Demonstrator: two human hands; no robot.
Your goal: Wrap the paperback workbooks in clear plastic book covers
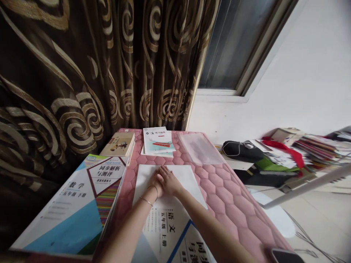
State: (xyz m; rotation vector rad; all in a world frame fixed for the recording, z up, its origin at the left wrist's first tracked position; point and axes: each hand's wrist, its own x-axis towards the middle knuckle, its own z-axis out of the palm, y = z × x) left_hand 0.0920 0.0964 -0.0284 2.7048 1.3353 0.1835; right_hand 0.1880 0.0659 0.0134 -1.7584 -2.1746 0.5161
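Observation:
A white and blue workbook (164,228) with Chinese print lies sideways on the pink quilted table cover (225,197). Its far part is plain white; I cannot tell whether that is the same cover or a separate sheet. My left hand (155,182), with thin bands at the wrist, rests on this white area. Over it lies my right hand (168,179), fingers stretched out and flat, partly hiding the left fingers. Neither hand appears to grip anything. Both forearms cover part of the workbook's printed cover.
At left is a stack topped by a maths workbook (74,204), with a tan book (117,144) behind. Thin booklets (157,140) and a translucent plastic sleeve (201,148) lie at the far end. A dark device (285,255) sits near right. Curtain (131,73) hangs behind.

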